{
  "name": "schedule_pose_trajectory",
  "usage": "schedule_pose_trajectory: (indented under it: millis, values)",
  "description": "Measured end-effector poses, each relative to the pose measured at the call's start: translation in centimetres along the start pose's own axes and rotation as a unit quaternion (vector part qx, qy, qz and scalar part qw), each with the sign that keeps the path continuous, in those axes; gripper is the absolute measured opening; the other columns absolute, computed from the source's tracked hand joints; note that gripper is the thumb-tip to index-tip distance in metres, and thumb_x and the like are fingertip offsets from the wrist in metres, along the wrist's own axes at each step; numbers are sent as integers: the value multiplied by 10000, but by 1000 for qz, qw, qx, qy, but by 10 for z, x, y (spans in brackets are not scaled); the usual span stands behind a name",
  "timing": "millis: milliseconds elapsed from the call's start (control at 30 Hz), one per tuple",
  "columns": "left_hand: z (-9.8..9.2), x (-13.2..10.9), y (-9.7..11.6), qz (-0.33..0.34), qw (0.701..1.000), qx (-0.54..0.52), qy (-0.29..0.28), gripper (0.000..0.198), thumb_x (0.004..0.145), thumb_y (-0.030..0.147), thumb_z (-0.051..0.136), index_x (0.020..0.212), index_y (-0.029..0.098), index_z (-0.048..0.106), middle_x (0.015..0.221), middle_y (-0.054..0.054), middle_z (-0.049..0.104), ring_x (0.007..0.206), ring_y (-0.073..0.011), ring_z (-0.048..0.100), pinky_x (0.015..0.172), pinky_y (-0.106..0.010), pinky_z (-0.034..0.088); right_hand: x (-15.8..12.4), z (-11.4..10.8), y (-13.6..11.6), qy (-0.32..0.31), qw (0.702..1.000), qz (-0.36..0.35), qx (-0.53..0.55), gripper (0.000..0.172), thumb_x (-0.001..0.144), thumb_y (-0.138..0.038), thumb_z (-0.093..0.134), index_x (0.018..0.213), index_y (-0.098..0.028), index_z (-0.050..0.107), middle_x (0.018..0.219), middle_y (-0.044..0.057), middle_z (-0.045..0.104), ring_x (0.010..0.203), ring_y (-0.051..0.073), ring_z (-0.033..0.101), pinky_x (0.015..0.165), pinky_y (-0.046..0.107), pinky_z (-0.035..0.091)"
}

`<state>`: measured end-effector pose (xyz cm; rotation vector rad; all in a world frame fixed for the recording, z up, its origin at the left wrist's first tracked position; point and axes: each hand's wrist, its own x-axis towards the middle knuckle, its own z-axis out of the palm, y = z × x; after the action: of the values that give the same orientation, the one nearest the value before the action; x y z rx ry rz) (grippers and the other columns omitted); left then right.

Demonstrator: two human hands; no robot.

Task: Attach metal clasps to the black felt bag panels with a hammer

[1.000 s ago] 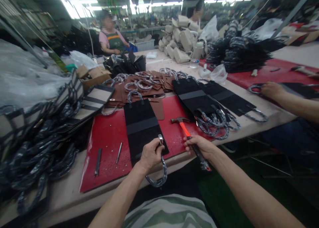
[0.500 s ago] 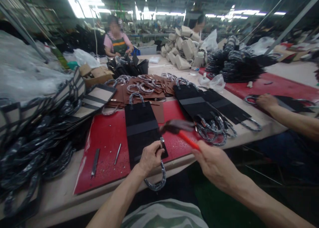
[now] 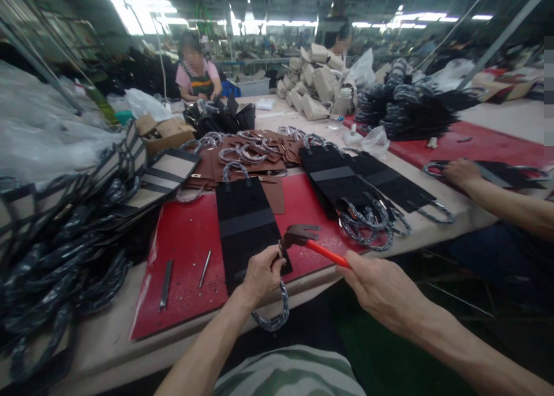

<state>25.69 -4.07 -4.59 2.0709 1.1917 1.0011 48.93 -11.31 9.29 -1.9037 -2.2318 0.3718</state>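
Note:
A black bag panel point(image 3: 245, 223) lies lengthwise on a red mat point(image 3: 186, 234) in front of me. My left hand point(image 3: 261, 273) is closed on the metal end of a wrapped bag handle point(image 3: 272, 309), pressing it against the panel's near edge; the handle loops down over the table edge. My right hand point(image 3: 378, 286) grips the orange shaft of a claw hammer point(image 3: 309, 240), whose head sits right at the metal fitting beside my left thumb.
Two metal punches point(image 3: 165, 276) lie on the mat's left. Piles of handled bag panels point(image 3: 56, 240) crowd the left; brown panels point(image 3: 246, 153) and black panels point(image 3: 346, 182) lie beyond. Another person's hand point(image 3: 461, 171) rests at right. A seated worker point(image 3: 197, 75) is far back.
My right hand lifted the hammer off the mat, raised it, then brought its head down onto the fitting held by my left hand. The left hand stayed put.

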Motion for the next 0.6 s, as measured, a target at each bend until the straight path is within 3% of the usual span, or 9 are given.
schedule_pose_trajectory:
  millis: [67, 233, 300, 367, 467, 533, 600]
  values:
    - [0, 0, 0, 0, 1000, 5, 0, 186, 830, 126, 582, 970, 222, 658, 932, -44, 724, 860, -193, 688, 824, -309, 543, 4, 6, 15, -26, 999, 29, -3, 204, 937, -356, 450, 795, -218, 498, 659, 29, 582, 547, 156, 493, 550, 286, 274]
    - [1, 1, -3, -7, 1000, 12, -5, 165, 829, 136, 584, 948, 230, 650, 971, -50, 722, 920, -207, 690, 881, -336, 544, 33, 33, 43, -49, 983, 93, 151, 337, 981, -369, 365, 713, -204, 485, 645, 6, 546, 574, 145, 485, 562, 261, 311]
    - [1, 1, -3, -2, 1000, 11, -6, 147, 835, 139, 580, 930, 231, 644, 991, -55, 719, 940, -209, 688, 887, -336, 545, 46, 51, 46, -50, 984, 129, 116, 280, 978, -320, 388, 804, -175, 551, 724, 39, 592, 639, 165, 525, 604, 274, 344]
    - [1, 1, -3, 2, 1000, 11, -4, 134, 841, 137, 574, 919, 227, 635, 1017, -63, 715, 962, -210, 685, 890, -335, 544, 53, 67, 42, -8, 991, 130, 23, 177, 946, -253, 461, 983, -139, 592, 920, 112, 636, 793, 213, 571, 694, 311, 379]
    - [2, 0, -1, 1, 1000, 11, -3, 126, 852, 134, 561, 923, 219, 621, 1048, -72, 708, 1000, -213, 676, 907, -340, 538, 55, 87, 20, 92, 994, 57, -36, 279, 905, -211, 537, 1172, -141, 577, 1219, 176, 571, 1062, 284, 522, 863, 377, 382]
    - [2, 0, -1, -1, 1000, 13, -6, 118, 865, 139, 551, 932, 214, 612, 1063, -76, 702, 1025, -215, 669, 918, -346, 534, 53, 100, 0, 97, 995, 8, 9, 292, 917, -232, 535, 1196, -158, 580, 1205, 148, 580, 1081, 273, 504, 910, 377, 372]
    - [2, 0, -1, 2, 1000, 21, -6, 113, 876, 142, 540, 936, 210, 607, 1074, -81, 697, 1043, -218, 664, 922, -348, 534, 52, 113, -18, 59, 997, -11, 51, 266, 911, -235, 545, 1163, -172, 604, 1115, 113, 603, 1028, 255, 512, 886, 362, 377]
